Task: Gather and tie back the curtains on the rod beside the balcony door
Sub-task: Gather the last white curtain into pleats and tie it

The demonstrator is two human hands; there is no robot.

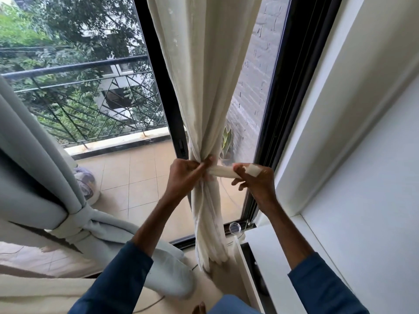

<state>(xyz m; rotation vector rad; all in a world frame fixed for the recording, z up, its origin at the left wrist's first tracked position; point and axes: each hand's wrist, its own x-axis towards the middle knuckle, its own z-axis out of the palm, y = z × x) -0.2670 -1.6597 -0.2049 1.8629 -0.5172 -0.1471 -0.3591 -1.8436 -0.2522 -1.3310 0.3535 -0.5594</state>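
A cream curtain [204,75] hangs in front of the balcony door glass, bunched tight at its waist. My left hand [184,175] grips the gathered bunch there, thumb and fingers curled round the cloth. A cream tie-back strip [223,172] runs from the bunch toward the right. My right hand [255,180] pinches the strip's free end; one finger wears a pale bandage. Below my hands the curtain's tail [209,241] falls in twisted folds to the floor.
A grey-blue curtain [34,155] at the left is bound with a knotted band [72,225]. The black door frame [278,98] and a white wall [362,155] stand at the right. A clear knob [234,228] sits by the sill. Outside are a balcony railing [79,66] and a potted plant [226,141].
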